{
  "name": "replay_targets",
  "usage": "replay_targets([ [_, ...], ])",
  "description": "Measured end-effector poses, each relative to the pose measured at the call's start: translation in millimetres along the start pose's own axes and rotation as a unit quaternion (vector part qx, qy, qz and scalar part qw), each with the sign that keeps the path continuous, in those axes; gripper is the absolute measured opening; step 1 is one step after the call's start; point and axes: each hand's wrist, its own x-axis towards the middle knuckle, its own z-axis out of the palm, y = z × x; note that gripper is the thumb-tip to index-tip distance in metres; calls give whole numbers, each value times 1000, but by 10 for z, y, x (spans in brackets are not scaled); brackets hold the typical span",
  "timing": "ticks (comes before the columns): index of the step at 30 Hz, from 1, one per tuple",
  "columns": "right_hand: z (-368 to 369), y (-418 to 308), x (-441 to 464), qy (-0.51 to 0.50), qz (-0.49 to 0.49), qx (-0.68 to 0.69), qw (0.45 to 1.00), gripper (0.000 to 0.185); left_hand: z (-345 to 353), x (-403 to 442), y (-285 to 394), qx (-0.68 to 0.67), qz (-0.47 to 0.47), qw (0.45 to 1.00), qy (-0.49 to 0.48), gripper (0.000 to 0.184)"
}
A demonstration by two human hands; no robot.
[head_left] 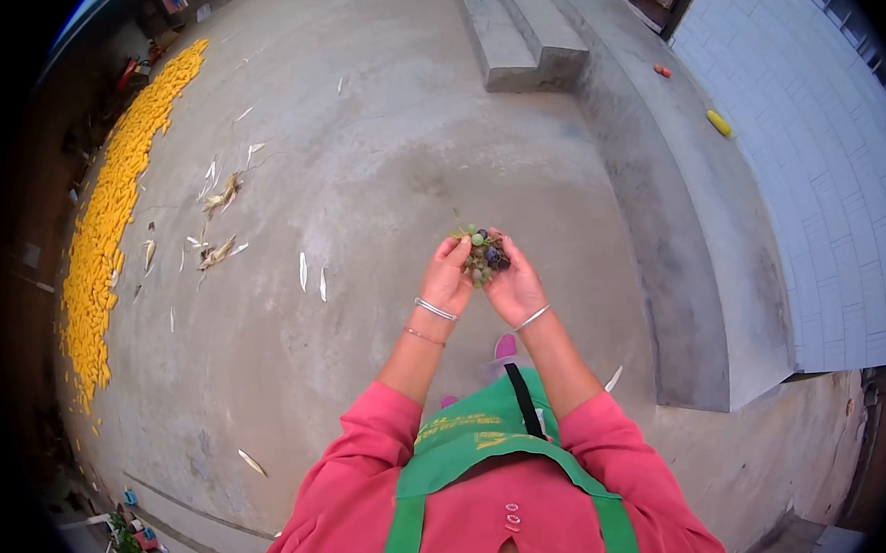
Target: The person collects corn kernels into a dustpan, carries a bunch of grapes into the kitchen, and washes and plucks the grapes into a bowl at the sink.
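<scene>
1. Concrete floor (pixel 369 153), grey and patchily stained, spreads beneath the person, with a darker patch just beyond the hands.
2. Over the middle of the floor, held up between two hands, is a bunch of grapes (pixel 492 256), green ones uppermost and dark purple ones toward its right side.
3. Its thin green stem (pixel 457 217) points away from the body and slightly left, toward the floor's far edge; the bunch's long axis runs from there back toward the person.
4. Left hand (pixel 448 277): thumb and fingers grasp the left side of the bunch. Silver bangles (pixel 435 309) and a thin red band (pixel 425 336) circle that arm.
5. Right hand (pixel 516 283): fingers curve around the right side, gripping it, fingertips partly hidden. One silver bangle (pixel 531 317) is at the wrist.
6. Below the hands come a green apron (pixel 455 427) with yellow lettering, pink sleeves (pixel 365 433) and a pink shoe (pixel 504 347).
7. Dry husks (pixel 222 195) and pale strips (pixel 303 271) lie scattered left of the floor's middle.
8. Yellow corn cobs (pixel 116 199) form a long band along the floor's left edge.
9. Along the right edge runs a concrete ledge (pixel 726 221), with steps (pixel 535 41) toward the far end. On it, near the pale wall (pixel 819 176), lie a yellow object (pixel 719 123) and, farther off, two small red things (pixel 662 71).
</scene>
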Motion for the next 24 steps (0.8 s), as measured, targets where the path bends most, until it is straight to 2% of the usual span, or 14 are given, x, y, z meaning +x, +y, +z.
replay_targets([
  [3, -160, -434, 788, 7, -22, 1, 1000, 27, 276, 898, 64, -1, -20, 999, -32, 15],
  [6, -247, -903, 1595, 9, 3, 39, 999, 26, 571, 1690, 199, 10, -54, 998, -30, 16],
  [13, 155, -2037, 3527, -27, 58, 73, 995, 28, 1425, 3523, 902, 82, -5, 996, -37, 20],
  [16, 333, -2324, 4289, 8, 84, 84, 993, 28, 1589, 4199, 1203, 97, 5, 995, -31, 20],
  [19, 357, -2523, 5147, -26, 115, 110, 987, 27, 1663, 4939, 1472, 104, 8, 994, -18, 20],
  [23, 391, -2927, 6213, -38, 84, 93, 991, 27, 1832, 6124, 1734, 125, 21, 991, -29, 20],
  [24, 435, -3057, 6460, -12, 78, 81, 994, 27, 1894, 6446, 1787, 124, 19, 991, -43, 20],
])
